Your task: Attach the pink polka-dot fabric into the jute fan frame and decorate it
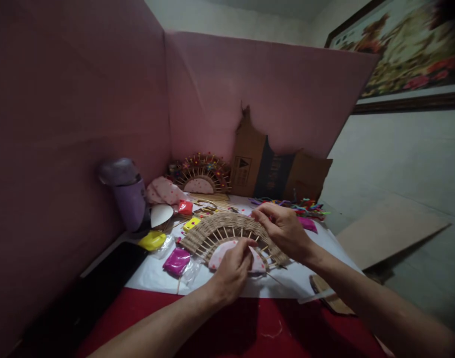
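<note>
A purple cup [128, 196] is seen far left on the counter [287, 283]. The woven fan [227, 231], lying mid-counter, is pinched at its lower edge by the left hand [231, 271] and gripped at its upper rim by the right hand [283, 228].

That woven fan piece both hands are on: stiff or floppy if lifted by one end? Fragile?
The woven fan probably holds its arc: thin stick ribs radiate through the band of weave. It looks light, mostly open gaps and thin fibre. Likely fragile at the bare stick ends near the left hand and right hand; a one-end grip could flex or snap them.
</note>
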### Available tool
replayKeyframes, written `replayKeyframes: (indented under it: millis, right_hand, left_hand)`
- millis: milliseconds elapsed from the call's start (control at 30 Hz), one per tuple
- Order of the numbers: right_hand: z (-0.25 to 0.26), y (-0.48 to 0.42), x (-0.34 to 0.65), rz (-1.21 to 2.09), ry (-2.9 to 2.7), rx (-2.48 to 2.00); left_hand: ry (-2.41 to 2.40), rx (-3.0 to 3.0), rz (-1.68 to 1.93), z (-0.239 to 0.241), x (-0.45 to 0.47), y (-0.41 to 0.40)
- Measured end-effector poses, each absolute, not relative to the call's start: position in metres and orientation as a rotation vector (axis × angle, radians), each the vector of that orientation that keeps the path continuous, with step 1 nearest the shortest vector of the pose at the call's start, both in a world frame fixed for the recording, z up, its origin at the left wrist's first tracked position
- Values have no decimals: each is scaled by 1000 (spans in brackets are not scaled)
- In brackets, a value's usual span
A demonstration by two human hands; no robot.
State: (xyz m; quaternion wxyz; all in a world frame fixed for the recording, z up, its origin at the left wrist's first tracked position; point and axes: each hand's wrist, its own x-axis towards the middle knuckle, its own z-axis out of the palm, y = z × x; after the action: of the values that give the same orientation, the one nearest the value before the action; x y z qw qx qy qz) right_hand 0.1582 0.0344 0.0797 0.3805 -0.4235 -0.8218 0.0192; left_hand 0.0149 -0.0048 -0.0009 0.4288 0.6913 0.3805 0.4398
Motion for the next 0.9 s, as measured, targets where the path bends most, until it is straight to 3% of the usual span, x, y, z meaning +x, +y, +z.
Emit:
replayKeyframes:
  millis: [400, 600, 900]
  right_hand:
    - [84, 93, 69, -313, -2609, -1213]
    - [81, 119, 62, -183, -2639, -1381]
    - [55, 150, 79, 113, -2661, -1472]
  left_hand:
    - [814, 2374, 858, -12, 11, -8]
    - [892, 2652, 850, -12, 9, -8]
    - [1053, 2582, 973, -17, 12, -5]
